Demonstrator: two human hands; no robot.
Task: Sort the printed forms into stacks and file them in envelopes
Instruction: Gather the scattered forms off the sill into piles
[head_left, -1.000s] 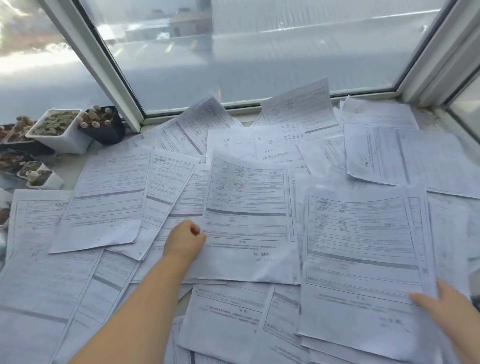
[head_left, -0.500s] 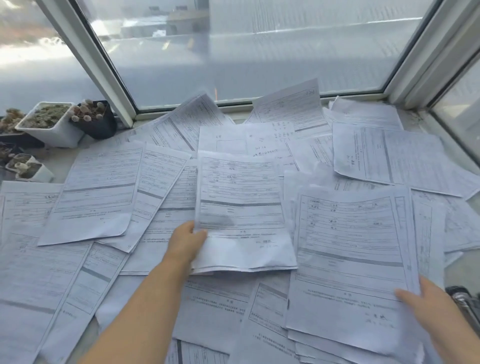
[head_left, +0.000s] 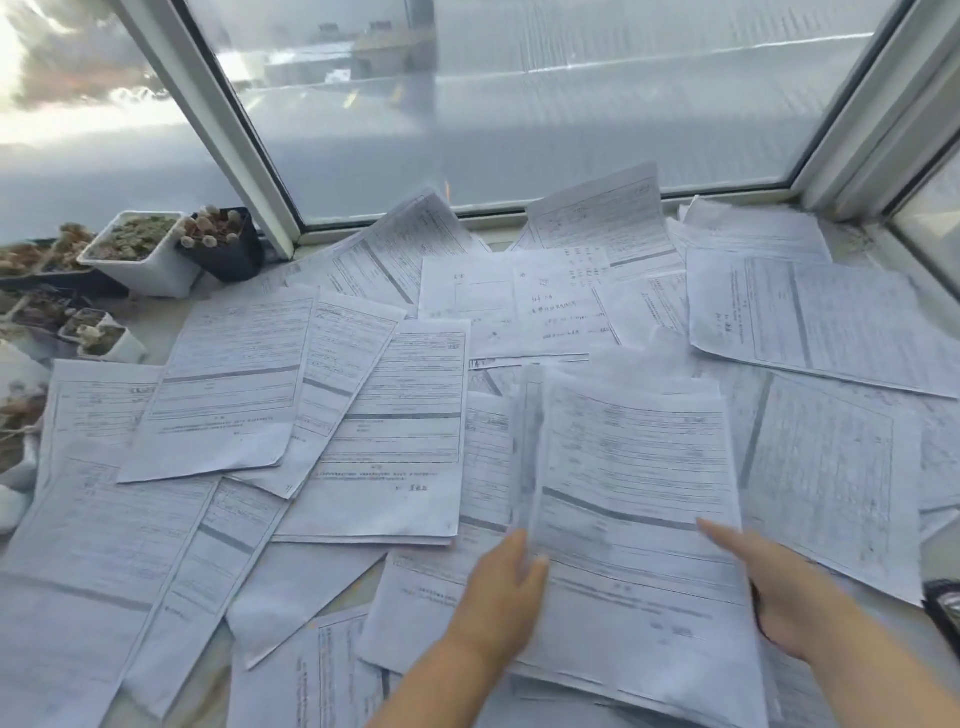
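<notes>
- The left hand (head_left: 501, 603) grasps the left edge of a small stack of printed forms (head_left: 636, 525), its thumb on the top sheet.
- The right hand (head_left: 779, 597) holds the right edge of the same stack, with the forefinger lying straight on the paper and the other fingers under it.
- The stack is lifted a little, right of the middle, over many loose forms (head_left: 400, 431) which overlap on the windowsill (head_left: 150, 325).
- At the far left, a white pot (head_left: 140, 257) and a black pot (head_left: 226, 244) stand beside the window frame (head_left: 234, 135).
</notes>
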